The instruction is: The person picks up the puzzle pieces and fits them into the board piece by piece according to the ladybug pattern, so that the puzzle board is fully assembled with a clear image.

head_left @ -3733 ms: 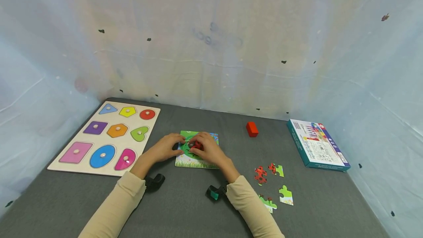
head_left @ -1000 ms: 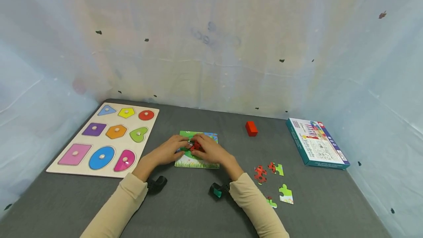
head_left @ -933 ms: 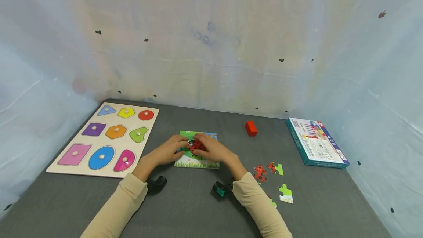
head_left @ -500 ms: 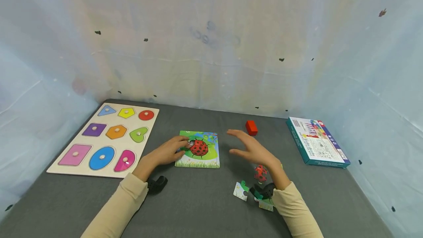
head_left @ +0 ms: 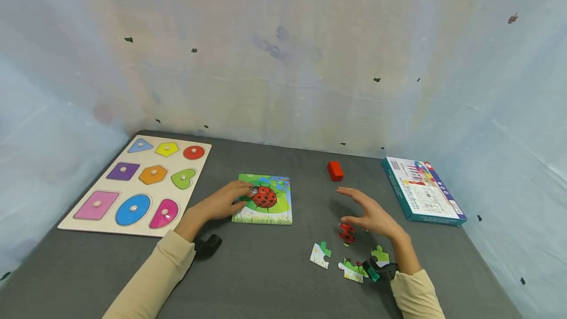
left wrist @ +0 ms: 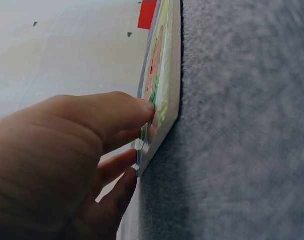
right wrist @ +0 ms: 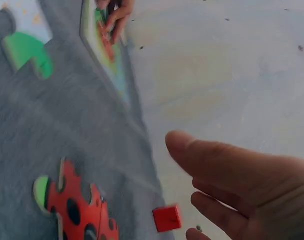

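Loose puzzle pieces [head_left: 353,273] lay on a gray table [head_left: 266,272] near a person's right hand [head_left: 374,215], its fingers released and outstretched; the left hand [head_left: 219,203], fingers relaxed, touched the left side of the ladybug puzzle [head_left: 266,200]. A red block [head_left: 335,171] sat beyond.

Left arm [head_left: 148,274]: one, beige-sleeved, reaching forward; left hand [head_left: 223,201] turned inward, fingers slightly bent, thumb apart. Right arm [head_left: 417,292]: one, beige-sleeved, reaching forward; right hand [head_left: 372,215] raised, angled inward, thumb and fingers well parted.
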Demonstrator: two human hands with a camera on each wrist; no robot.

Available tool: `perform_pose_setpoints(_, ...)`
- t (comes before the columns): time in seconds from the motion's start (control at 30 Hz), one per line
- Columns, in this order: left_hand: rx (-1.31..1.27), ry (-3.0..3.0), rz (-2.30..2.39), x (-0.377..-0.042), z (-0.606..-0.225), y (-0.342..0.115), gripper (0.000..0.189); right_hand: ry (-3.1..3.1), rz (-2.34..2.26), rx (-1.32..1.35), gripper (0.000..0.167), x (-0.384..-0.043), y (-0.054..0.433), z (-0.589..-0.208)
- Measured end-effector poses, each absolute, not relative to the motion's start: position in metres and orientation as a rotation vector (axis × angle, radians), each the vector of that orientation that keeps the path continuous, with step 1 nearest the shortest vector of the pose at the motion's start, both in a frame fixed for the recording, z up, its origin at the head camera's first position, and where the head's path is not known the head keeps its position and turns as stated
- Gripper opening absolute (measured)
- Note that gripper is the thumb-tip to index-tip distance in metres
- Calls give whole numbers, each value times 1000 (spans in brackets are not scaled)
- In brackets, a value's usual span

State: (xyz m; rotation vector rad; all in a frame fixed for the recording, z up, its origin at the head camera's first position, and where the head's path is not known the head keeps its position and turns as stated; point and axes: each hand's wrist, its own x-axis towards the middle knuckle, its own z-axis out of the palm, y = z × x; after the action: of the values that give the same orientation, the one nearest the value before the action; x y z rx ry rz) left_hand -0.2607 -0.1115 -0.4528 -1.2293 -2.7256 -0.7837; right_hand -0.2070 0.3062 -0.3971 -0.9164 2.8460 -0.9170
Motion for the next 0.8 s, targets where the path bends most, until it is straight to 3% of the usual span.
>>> perform_pose_setpoints(0.8,-1247,-2722,-829,-263,-453,-113,27,2595,-837,-774,66,-203,327,-403)
